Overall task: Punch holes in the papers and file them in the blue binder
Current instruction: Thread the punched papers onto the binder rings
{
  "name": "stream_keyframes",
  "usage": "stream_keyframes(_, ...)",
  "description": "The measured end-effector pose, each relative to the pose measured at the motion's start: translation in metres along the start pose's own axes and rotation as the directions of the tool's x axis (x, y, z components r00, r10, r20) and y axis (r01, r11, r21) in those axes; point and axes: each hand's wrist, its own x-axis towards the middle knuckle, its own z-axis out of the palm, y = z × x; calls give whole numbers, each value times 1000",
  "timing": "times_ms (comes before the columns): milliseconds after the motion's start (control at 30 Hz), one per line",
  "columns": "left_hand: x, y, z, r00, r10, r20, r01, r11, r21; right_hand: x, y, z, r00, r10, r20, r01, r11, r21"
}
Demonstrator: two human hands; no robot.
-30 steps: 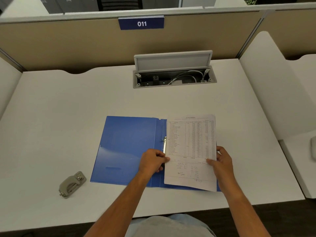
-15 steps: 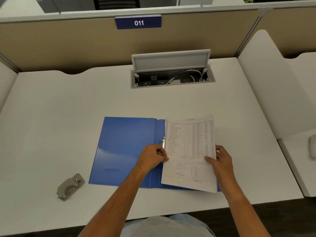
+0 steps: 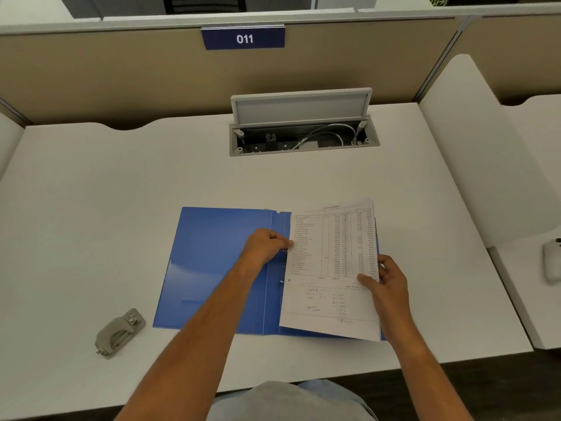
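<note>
The blue binder (image 3: 218,262) lies open on the white desk (image 3: 121,192), its left cover flat. A printed sheet of paper (image 3: 331,268) with a table and handwritten notes lies over the right half, its left edge at the ring mechanism (image 3: 284,262). My left hand (image 3: 267,246) pinches the paper's left edge at the upper ring. My right hand (image 3: 385,281) grips the paper's right edge, thumb on top. A small hole shows near the left edge lower down. The metal hole punch (image 3: 119,332) rests on the desk to the left of the binder.
An open cable box (image 3: 303,136) with its lid up sits at the back of the desk. A beige partition with a "011" label (image 3: 244,38) closes the far side. A white divider (image 3: 473,147) stands on the right, with a white object (image 3: 552,264) beyond it.
My left hand has slid up along the paper's left edge, from near the lower ring to the upper ring. The paper and my right hand have stayed in about the same place.
</note>
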Motion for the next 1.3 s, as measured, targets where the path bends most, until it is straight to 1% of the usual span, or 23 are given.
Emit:
stream_keyframes(33,3,1,-2,999,-30,39,30,1000,1,0,0,0,1000,-3,-1,3,1000,-2)
stream_keyframes(100,7,2,-3,996,-56,72,55,998,25,0,3,-2,1000,-2,-3,2,1000,4)
stream_keyframes(233,11,0,0,996,-58,73,56,998,25,2,6,-5,1000,5,-13,-5,1000,-7)
stream_keyframes(300,9,-1,3,998,-30,62,25,997,72,3,7,-6,1000,2,-13,-2,1000,-22)
stream_keyframes(433,0,-3,10,995,102,16,-103,966,238,8,12,-7,1000,3,-13,-4,998,-55)
stream_keyframes(500,-10,-7,14,981,186,-58,-167,954,248,11,16,-8,999,0,-43,-5,993,-119)
stream_keyframes(567,-22,-18,17,943,288,-167,-235,931,278,13,21,-10,994,-32,-101,10,977,-214)
stream_keyframes(600,-28,-25,18,923,333,-195,-264,914,309,14,24,-11,990,-50,-130,16,969,-248)
stream_keyframes(633,-35,-33,20,912,363,-190,-287,897,337,14,27,-12,986,-64,-153,21,963,-267)
stream_keyframes(667,-41,-40,21,912,379,-156,-305,882,358,13,31,-12,983,-74,-167,25,960,-280)
stream_keyframes(767,-58,-59,23,925,381,11,-356,855,377,8,41,-10,985,-82,-150,28,943,-333)
stream_keyframes(833,-65,-67,25,913,402,62,-396,843,365,5,46,-6,989,-67,-132,15,933,-360)
stream_keyframes(900,-69,-69,27,905,422,61,-414,836,361,1,48,-2,989,-73,-132,19,928,-372)
stream_keyframes(967,-70,-70,29,914,403,33,-391,859,329,-3,48,2,988,-113,-110,63,922,-382)
stream_keyframes(1067,-69,-69,35,947,317,-50,-307,939,154,-11,44,14,983,-185,7,170,886,-432)
stream_keyframes(1133,-69,-68,38,963,254,-95,-251,967,37,-16,41,25,973,-210,95,229,846,-481)
stream_keyframes(1167,-69,-67,39,969,225,-102,-227,974,-12,-18,41,31,968,-223,117,251,827,-503)
stream_keyframes(1233,-69,-65,39,977,190,-94,-197,978,-74,-21,39,37,963,-254,84,261,818,-513)
stream_keyframes(1300,-69,-65,38,983,167,-71,-174,981,-92,-20,38,35,966,-258,-9,224,854,-470)
